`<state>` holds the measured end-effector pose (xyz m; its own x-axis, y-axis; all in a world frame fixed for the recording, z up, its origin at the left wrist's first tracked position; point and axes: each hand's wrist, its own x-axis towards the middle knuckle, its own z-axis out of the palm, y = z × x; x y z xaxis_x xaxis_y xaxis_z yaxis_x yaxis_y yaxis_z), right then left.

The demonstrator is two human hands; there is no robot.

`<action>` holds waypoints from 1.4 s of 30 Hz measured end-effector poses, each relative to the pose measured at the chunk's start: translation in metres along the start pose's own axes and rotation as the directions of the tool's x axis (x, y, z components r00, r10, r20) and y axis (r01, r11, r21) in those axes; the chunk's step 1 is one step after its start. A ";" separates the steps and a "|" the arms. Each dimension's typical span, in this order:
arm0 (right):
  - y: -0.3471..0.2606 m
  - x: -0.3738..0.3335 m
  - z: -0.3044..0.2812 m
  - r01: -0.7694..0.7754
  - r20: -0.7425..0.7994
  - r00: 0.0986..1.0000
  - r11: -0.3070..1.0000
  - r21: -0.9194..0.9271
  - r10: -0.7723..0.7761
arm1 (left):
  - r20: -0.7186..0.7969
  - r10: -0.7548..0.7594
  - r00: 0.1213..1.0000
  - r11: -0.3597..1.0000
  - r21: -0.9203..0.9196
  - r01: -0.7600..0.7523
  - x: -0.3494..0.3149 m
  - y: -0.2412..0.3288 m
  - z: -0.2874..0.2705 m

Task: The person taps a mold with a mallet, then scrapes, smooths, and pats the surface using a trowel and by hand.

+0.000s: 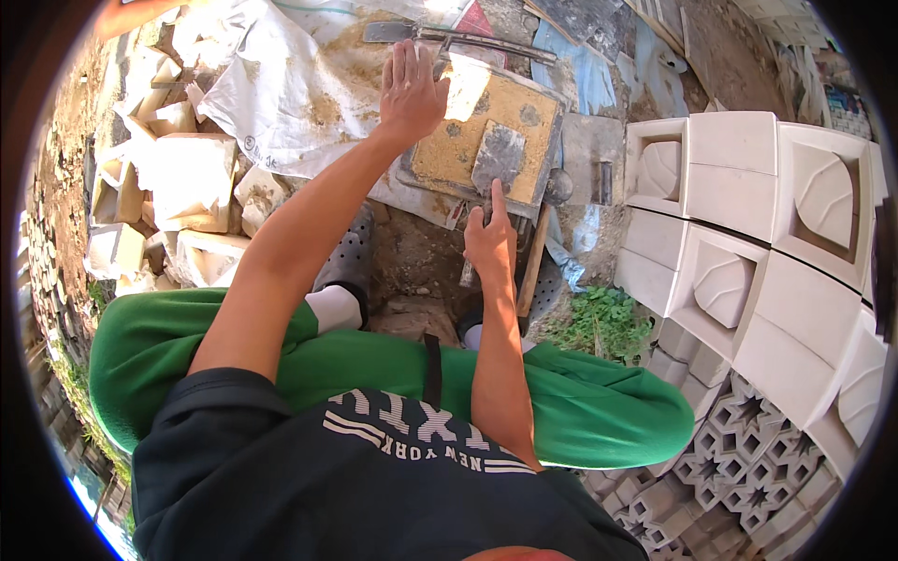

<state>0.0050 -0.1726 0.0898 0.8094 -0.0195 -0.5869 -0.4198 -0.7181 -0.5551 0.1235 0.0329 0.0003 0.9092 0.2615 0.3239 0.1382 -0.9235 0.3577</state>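
Note:
My right hand (491,243) grips the handle of a trowel, its index finger stretched along the neck. The grey trowel blade (499,155) lies flat on yellowish, sandy material (435,150) that fills a square, dark-edged mould (547,154). A few round grey spots mark that surface. My left hand (412,92) lies flat at the mould's far left corner, fingers stretched out and holding nothing. Just beyond its fingertips, a long dark metal bar (491,44) with a flat end lies across the far side.
Pale broken blocks (192,182) are heaped at the left beside a white sack sheet (290,84). On the right stand stacked white blocks with leaf reliefs (731,285), above star-patterned openwork blocks (748,458). A green plant (603,323) grows near my right foot.

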 end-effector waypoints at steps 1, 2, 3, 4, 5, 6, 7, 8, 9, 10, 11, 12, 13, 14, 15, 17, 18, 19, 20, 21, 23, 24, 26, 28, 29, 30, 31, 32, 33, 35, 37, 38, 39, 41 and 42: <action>0.000 -0.001 0.001 0.021 -0.046 0.999 1.000 -0.015 -0.021 | -0.012 0.065 0.998 0.998 -0.026 -0.065 -0.008 0.004 -0.001; 0.000 -0.001 0.003 0.040 -0.092 0.995 0.999 -0.033 -0.042 | -0.009 0.070 0.998 0.997 -0.030 -0.070 -0.019 0.012 -0.001; 0.002 0.000 0.006 0.037 -0.095 0.995 0.999 -0.030 -0.039 | 0.041 0.199 0.979 0.980 -0.027 -0.198 -0.032 0.024 -0.004; 0.006 0.000 0.009 0.110 -0.200 0.974 0.994 0.019 -0.104 | 0.091 0.322 0.942 0.947 -0.031 -0.320 -0.041 0.032 -0.005; 0.010 0.001 0.011 0.187 -0.306 0.938 0.981 0.059 -0.161 | 0.093 0.323 0.942 0.946 -0.035 -0.321 -0.043 0.039 -0.006; 0.006 -0.001 0.009 0.188 -0.299 0.940 0.980 0.059 -0.163 | 0.107 0.455 0.884 0.880 -0.209 -0.427 -0.046 0.040 -0.004; 0.000 -0.005 0.003 0.187 -0.341 0.927 0.980 0.063 -0.155 | 0.095 0.578 0.811 0.774 -0.378 -0.508 -0.048 0.039 -0.004; 0.000 -0.003 0.000 0.188 -0.358 0.921 0.980 0.065 -0.153 | -0.019 0.621 0.784 0.725 -0.366 -0.583 -0.049 0.036 0.000; 0.005 -0.002 -0.006 0.179 -0.384 0.912 0.982 0.066 -0.141 | -0.018 0.622 0.783 0.722 -0.374 -0.583 -0.051 0.044 -0.001; 0.018 0.007 -0.012 0.189 -0.450 0.883 0.979 0.082 -0.133 | -0.002 0.477 0.879 0.842 -0.288 -0.457 -0.051 0.056 -0.003; 0.033 0.017 -0.018 0.200 -0.515 0.848 0.975 0.096 -0.124 | 0.000 0.316 0.949 0.930 -0.199 -0.309 -0.050 0.068 -0.006; 0.039 0.023 -0.020 0.226 -0.573 0.792 0.973 -0.046 -0.211 | -0.009 0.234 0.972 0.966 -0.114 -0.233 -0.048 0.069 -0.004; 0.046 0.026 -0.022 0.223 -0.577 0.790 0.974 -0.046 -0.208 | -0.009 0.237 0.971 0.964 -0.119 -0.237 -0.048 0.069 -0.002; 0.053 0.029 -0.024 0.169 -0.556 0.824 0.984 0.060 -0.108 | 0.069 0.285 0.956 0.956 -0.091 -0.279 -0.047 0.069 -0.001; 0.058 0.030 -0.025 0.141 -0.544 0.837 0.984 0.111 -0.059 | 0.147 0.327 0.933 0.945 -0.066 -0.321 -0.046 0.070 0.002; 0.069 0.033 -0.027 0.115 -0.550 0.835 0.979 0.166 -0.005 | 0.204 0.482 0.852 0.872 -0.204 -0.445 -0.043 0.075 0.007; 0.073 0.031 -0.029 0.108 -0.563 0.826 0.980 0.168 0.005 | 0.174 0.485 0.857 0.870 -0.201 -0.451 -0.044 0.084 0.007; 0.066 0.025 -0.032 0.108 -0.571 0.821 0.979 0.170 0.009 | 0.145 0.482 0.864 0.870 -0.192 -0.454 -0.046 0.088 0.007; 0.060 0.018 -0.037 0.045 -0.534 0.843 0.980 0.192 0.065 | -0.006 0.382 0.924 0.914 -0.143 -0.379 -0.045 0.089 0.011; 0.058 0.014 -0.039 0.013 -0.517 0.850 0.979 0.203 0.096 | -0.005 0.386 0.923 0.912 -0.149 -0.382 -0.046 0.094 0.012; 0.060 0.009 -0.041 -0.017 -0.500 0.857 0.978 0.209 0.122 | 0.031 0.283 0.958 0.958 -0.047 -0.282 -0.048 0.105 0.013; 0.063 0.010 -0.042 -0.012 -0.504 0.856 0.978 0.208 0.118 | 0.061 0.379 0.924 0.915 -0.172 -0.364 -0.050 0.109 0.014; 0.067 0.010 -0.043 -0.018 -0.502 0.856 0.977 0.214 0.126 | 0.088 0.512 0.855 0.831 -0.303 -0.466 -0.054 0.121 0.019; 0.073 0.010 -0.044 -0.035 -0.498 0.855 0.974 0.224 0.145 | 0.051 0.618 0.784 0.732 -0.403 -0.550 -0.057 0.132 0.021; 0.075 0.010 -0.044 -0.039 -0.475 0.864 0.962 0.269 0.168 | 0.051 0.621 0.782 0.729 -0.406 -0.552 -0.056 0.135 0.022; 0.079 0.009 -0.043 -0.046 -0.463 0.867 0.955 0.292 0.183 | -0.043 0.460 0.887 0.837 -0.313 -0.449 -0.055 0.136 0.024; 0.083 0.010 -0.043 -0.050 -0.451 0.871 0.948 0.314 0.196 | -0.153 0.287 0.946 0.920 -0.233 -0.316 -0.053 0.138 0.026; 0.086 0.012 -0.042 -0.019 -0.475 0.863 0.951 0.309 0.172 | -0.091 0.240 0.966 0.946 -0.199 -0.254 -0.051 0.135 0.027; 0.086 0.014 -0.042 -0.002 -0.487 0.859 0.951 0.308 0.160 | -0.090 0.244 0.966 0.945 -0.201 -0.257 -0.053 0.134 0.027; 0.087 0.014 -0.042 0.001 -0.488 0.857 0.947 0.320 0.164 | 0.017 0.412 0.911 0.894 -0.200 -0.400 -0.061 0.135 0.025; 0.085 0.015 -0.042 -0.004 -0.472 0.865 0.943 0.332 0.170 | 0.103 0.471 0.876 0.871 -0.213 -0.443 -0.068 0.140 0.027; 0.084 0.016 -0.042 0.002 -0.475 0.865 0.945 0.328 0.163 | 0.110 0.583 0.805 0.791 -0.301 -0.532 -0.070 0.141 0.029; 0.086 0.015 -0.043 -0.001 -0.478 0.862 0.945 0.328 0.167 | 0.107 0.690 0.716 0.691 -0.395 -0.606 -0.072 0.148 0.025; 0.091 0.016 -0.046 0.009 -0.495 0.849 0.932 0.363 0.185 | 0.107 0.691 0.715 0.644 -0.540 -0.542 -0.075 0.159 0.017; 0.085 0.013 -0.048 0.016 -0.499 0.845 0.925 0.380 0.190 | 0.066 0.598 0.799 0.747 -0.407 -0.525 -0.074 0.161 0.016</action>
<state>-0.0002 -0.2678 0.0633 0.8093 -0.5005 -0.3073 -0.5312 -0.4005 -0.7466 0.0842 -0.1396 0.0199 0.8351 -0.3614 0.4146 -0.5340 -0.7134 0.4538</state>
